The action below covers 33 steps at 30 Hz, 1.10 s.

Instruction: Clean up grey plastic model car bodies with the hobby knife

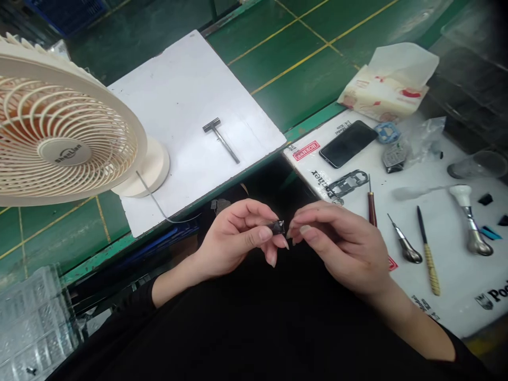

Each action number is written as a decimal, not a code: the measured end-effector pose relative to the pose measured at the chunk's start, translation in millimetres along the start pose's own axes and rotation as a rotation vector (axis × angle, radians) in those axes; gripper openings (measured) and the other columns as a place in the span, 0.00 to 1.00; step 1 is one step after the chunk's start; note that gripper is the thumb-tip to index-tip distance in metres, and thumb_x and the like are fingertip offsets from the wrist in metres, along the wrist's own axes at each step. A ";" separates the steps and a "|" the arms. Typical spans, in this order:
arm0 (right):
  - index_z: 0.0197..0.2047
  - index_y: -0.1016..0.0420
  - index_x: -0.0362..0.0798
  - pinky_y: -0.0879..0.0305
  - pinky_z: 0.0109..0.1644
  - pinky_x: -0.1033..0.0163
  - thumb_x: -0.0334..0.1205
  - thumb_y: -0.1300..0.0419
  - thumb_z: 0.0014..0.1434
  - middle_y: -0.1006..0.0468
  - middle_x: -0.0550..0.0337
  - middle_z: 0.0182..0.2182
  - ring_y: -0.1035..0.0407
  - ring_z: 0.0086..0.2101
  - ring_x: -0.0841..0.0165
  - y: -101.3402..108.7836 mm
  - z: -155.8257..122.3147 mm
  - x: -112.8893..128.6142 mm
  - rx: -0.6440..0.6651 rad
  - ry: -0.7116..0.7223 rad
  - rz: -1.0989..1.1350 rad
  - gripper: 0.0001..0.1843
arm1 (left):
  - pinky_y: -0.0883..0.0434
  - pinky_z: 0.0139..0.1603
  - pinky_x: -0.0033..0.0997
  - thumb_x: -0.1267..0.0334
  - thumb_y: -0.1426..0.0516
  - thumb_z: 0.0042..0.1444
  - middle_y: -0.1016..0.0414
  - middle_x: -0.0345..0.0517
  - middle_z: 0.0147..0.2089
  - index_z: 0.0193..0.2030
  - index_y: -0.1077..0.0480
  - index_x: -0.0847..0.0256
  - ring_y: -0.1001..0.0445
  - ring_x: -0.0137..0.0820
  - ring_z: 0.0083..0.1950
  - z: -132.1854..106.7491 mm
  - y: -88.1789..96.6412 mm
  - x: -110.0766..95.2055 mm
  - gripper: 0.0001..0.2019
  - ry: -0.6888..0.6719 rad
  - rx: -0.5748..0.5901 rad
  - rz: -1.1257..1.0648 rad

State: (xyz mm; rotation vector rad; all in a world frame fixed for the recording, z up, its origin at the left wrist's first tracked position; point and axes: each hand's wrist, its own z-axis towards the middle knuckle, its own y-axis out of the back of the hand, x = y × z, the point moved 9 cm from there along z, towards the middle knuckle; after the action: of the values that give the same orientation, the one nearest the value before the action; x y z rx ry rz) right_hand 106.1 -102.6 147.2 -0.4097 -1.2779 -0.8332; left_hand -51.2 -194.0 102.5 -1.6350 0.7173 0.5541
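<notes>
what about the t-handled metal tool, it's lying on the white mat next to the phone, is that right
No, that part is wrong: the head view shows the T-handled metal tool on the white board beside the fan, not on the white mat. The phone is on the mat.

A cream desk fan (65, 152) beside a white board (178, 90) bearing a T-handled metal tool (219, 138)

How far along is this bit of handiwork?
Nothing in view looks clearly finished, so that's hard to judge. In hand: a small dark piece, pinched by the left hand, with the right hand just beside it. Left lying on the white mat, held by neither hand: a red-handled awl, a yellow-handled tool and a white-handled tool.
</notes>
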 end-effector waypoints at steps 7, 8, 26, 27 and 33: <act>0.54 0.11 0.52 0.13 0.43 0.62 0.33 0.29 0.80 0.11 0.55 0.48 0.14 0.41 0.66 -7.5 2.9 12.0 0.012 0.050 -0.074 0.06 | 0.11 0.43 0.32 0.61 0.23 0.73 0.08 0.48 0.40 0.53 0.18 0.61 0.08 0.36 0.38 0.4 1.5 -0.6 0.12 -0.058 -0.073 0.164; 0.53 0.11 0.52 0.13 0.45 0.62 0.32 0.29 0.80 0.11 0.55 0.47 0.14 0.41 0.66 -8.0 2.5 12.5 0.006 0.057 -0.093 0.06 | 0.11 0.43 0.32 0.61 0.23 0.73 0.08 0.48 0.40 0.52 0.18 0.61 0.08 0.36 0.38 -0.2 2.7 0.3 0.12 -0.055 -0.081 0.173; 0.53 0.11 0.49 0.14 0.51 0.50 0.46 0.36 0.84 0.10 0.47 0.48 0.14 0.46 0.54 145.6 -145.1 -61.0 -0.580 -0.424 -0.736 0.13 | 0.14 0.41 0.29 0.46 0.13 0.53 0.09 0.53 0.41 0.45 0.10 0.64 0.14 0.34 0.37 50.8 3.4 67.7 0.25 0.425 -0.155 0.420; 0.52 0.11 0.49 0.14 0.55 0.45 0.46 0.37 0.83 0.10 0.45 0.50 0.14 0.48 0.51 161.9 -161.0 -67.4 -0.634 -0.470 -0.795 0.14 | 0.14 0.41 0.29 0.46 0.13 0.53 0.09 0.54 0.42 0.44 0.10 0.63 0.14 0.34 0.38 53.2 0.8 71.7 0.25 0.442 -0.145 0.410; 0.56 0.11 0.50 0.19 0.67 0.39 0.47 0.36 0.81 0.10 0.44 0.54 0.17 0.56 0.45 192.3 -196.4 -102.8 -0.645 -0.604 -0.990 0.14 | 0.13 0.41 0.33 0.48 0.13 0.55 0.09 0.56 0.48 0.45 0.12 0.62 0.14 0.36 0.40 63.4 -19.5 86.6 0.24 0.503 -0.081 0.373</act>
State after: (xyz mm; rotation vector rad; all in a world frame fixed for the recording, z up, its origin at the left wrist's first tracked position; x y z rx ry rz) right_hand 373.9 -80.4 29.4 -0.5603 -1.7719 -2.1046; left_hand 25.0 -142.7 43.7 -1.7442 1.4058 0.4366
